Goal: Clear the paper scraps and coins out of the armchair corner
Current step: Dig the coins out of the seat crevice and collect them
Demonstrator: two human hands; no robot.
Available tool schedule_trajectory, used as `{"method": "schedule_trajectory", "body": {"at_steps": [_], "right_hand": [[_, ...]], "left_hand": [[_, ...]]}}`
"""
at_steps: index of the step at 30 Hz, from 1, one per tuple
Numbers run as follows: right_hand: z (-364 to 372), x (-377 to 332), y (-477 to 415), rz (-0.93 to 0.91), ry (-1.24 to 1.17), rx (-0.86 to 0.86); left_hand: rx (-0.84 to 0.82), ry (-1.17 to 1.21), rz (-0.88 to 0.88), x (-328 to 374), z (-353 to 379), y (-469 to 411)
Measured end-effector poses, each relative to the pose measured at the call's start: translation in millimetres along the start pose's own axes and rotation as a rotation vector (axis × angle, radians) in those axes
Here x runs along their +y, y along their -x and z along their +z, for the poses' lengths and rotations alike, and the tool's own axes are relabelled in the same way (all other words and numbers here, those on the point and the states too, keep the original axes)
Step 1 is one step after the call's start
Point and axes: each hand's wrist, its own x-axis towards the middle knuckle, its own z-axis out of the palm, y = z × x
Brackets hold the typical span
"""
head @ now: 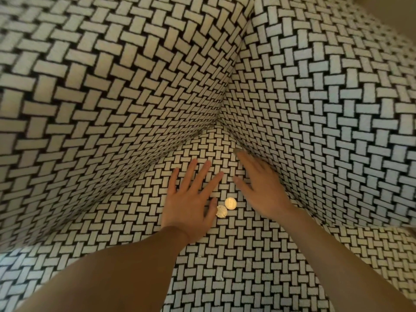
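Two coins lie side by side on the armchair seat (225,255): one (230,203) face up, the other (221,211) just left of it. My left hand (191,197) rests flat on the seat with fingers spread, its thumb touching the left coin. To the right of the coins my right hand (261,188) hovers with fingers apart and slightly blurred, close to the side cushion, holding nothing. Tiny pale bits that may be paper scraps (219,276) lie on the seat nearer to me. Something small shows in the corner seam (208,127).
The armchair's back cushion (112,86) and side cushion (326,97), both in black-and-white basket-weave fabric, meet in a deep corner ahead. The seat narrows toward that corner.
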Motion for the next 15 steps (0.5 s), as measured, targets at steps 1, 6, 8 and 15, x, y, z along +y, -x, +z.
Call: {"method": "schedule_trajectory", "body": {"at_steps": [1, 6, 8, 15], "right_hand": [[0.4, -1.9, 6.4, -0.024, 0.04, -0.015], [7.1, -15.1, 34.4, -0.194, 0.247, 0.063], [6.3, -18.0, 37.0, -0.238, 0.25, 0.087], [-21.8, -26.0, -2.4, -0.273, -0.081, 0.093]], "left_hand": [[0.0, -0.001, 0.001, 0.0, 0.0, -0.1], [0.004, 0.002, 0.005, 0.5, -0.1, -0.2], [0.008, 0.006, 0.001, 0.4, 0.0, -0.3], [0.014, 0.014, 0.001, -0.3, 0.1, 0.1]]}}
